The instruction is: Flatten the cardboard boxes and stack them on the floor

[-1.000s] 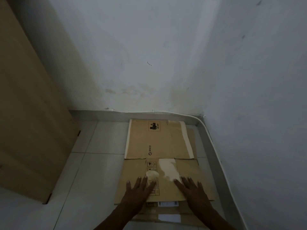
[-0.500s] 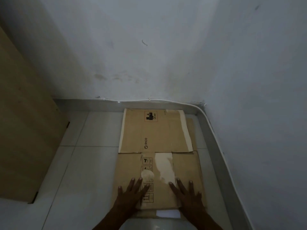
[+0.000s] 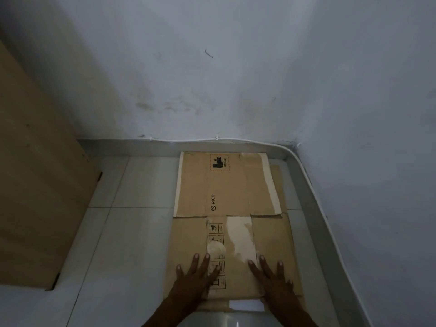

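Note:
A flattened brown cardboard box [image 3: 226, 185] with a PICO mark and a warning label lies on the tiled floor in the room's corner. Its near flap [image 3: 271, 244], with torn white patches and handling symbols, stretches toward me. More flat cardboard [image 3: 279, 185] peeks out beneath it along the right edge. My left hand [image 3: 195, 277] presses flat on the near flap, fingers spread. My right hand [image 3: 273, 279] presses flat beside it, about a hand's width to the right.
White walls [image 3: 236, 79] meet in a corner at the right behind the stack. A grey skirting [image 3: 313, 208] with a white cable runs along the floor edge. A tan wooden panel [image 3: 35, 185] stands at the left. Pale floor tiles [image 3: 125, 244] lie left of the cardboard.
The view has shifted slightly, and both hands stay pressed flat on the near flap. The cardboard has not visibly moved.

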Motion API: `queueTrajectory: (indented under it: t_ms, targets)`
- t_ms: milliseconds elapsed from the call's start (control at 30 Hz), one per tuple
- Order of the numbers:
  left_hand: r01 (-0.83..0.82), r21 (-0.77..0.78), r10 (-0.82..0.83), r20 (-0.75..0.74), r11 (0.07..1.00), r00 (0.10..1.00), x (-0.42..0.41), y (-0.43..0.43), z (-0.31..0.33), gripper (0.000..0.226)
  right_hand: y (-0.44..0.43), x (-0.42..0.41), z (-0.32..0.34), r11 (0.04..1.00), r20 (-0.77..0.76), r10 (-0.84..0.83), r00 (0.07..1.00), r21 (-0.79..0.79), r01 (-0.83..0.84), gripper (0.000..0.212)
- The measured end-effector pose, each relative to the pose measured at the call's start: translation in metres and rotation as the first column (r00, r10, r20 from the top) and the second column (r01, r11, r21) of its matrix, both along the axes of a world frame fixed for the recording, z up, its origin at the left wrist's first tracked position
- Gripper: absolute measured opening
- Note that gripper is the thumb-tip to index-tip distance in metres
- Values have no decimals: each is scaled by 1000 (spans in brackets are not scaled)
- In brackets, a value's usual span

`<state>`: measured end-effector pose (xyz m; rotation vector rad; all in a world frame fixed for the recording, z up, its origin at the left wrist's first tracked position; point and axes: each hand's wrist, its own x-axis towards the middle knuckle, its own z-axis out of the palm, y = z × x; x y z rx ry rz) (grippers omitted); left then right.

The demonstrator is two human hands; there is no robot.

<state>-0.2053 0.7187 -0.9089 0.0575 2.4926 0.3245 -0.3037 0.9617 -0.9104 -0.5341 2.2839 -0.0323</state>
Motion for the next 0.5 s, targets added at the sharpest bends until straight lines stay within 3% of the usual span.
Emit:
queueTrajectory:
  t_ms: [367, 500]
  targets:
    - [50, -5, -50, 19, 999, 999, 0, -4, -4, 110, -8, -4, 9, 998, 40, -29, 999, 50, 27, 94]
    - [25, 4, -25, 71, 1000, 997, -6, -6, 23, 97, -18, -7, 31, 999, 71, -30, 997, 45, 27, 84]
